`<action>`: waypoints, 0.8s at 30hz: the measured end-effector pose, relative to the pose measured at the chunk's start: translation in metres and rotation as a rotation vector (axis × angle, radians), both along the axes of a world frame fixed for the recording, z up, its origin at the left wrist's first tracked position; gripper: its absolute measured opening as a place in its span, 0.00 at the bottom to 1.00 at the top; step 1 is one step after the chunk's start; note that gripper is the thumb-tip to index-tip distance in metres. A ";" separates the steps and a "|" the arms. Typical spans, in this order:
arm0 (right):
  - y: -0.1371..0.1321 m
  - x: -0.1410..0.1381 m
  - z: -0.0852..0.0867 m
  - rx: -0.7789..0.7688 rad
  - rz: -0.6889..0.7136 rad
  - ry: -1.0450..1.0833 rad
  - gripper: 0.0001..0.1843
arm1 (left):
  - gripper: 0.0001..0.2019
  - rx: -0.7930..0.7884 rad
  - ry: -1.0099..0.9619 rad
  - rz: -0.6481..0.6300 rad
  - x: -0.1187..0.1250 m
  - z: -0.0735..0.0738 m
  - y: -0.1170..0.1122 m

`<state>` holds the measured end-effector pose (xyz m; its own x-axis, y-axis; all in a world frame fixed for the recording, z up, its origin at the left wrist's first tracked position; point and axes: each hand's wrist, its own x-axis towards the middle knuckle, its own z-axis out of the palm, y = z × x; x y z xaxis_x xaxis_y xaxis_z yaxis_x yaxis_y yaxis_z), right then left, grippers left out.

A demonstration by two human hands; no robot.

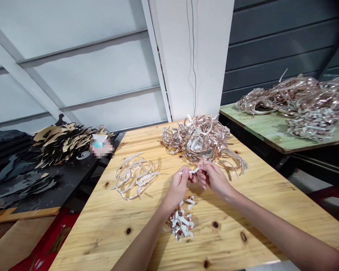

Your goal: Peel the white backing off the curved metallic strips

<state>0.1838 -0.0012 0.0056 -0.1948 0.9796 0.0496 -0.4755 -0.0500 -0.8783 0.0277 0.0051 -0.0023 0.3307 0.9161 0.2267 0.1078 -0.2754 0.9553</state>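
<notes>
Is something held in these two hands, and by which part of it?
A short white strip, gripped toward one end by the left hand and toward the other by the right hand; the exact finger contacts are partly hidden.

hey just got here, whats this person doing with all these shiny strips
A person is holding a short white strip between the fingers of the left hand and right hand, above a wooden table. A small pile of short pieces lies on the near side of the hands. Farther back sits a big heap of shiny strips, with a looser tangle off to the left.
</notes>
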 end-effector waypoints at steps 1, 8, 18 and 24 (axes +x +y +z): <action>0.000 -0.001 0.001 -0.016 -0.010 0.028 0.15 | 0.24 -0.013 -0.021 -0.002 0.000 0.000 0.000; 0.000 -0.004 0.005 -0.109 -0.115 0.165 0.15 | 0.25 -0.051 -0.094 0.007 0.004 0.000 0.003; -0.010 -0.004 -0.002 0.164 -0.031 -0.080 0.15 | 0.26 -0.074 -0.005 -0.116 0.000 -0.006 -0.006; -0.010 -0.008 0.002 0.091 -0.009 0.058 0.14 | 0.24 -0.118 -0.020 -0.143 0.002 -0.006 -0.008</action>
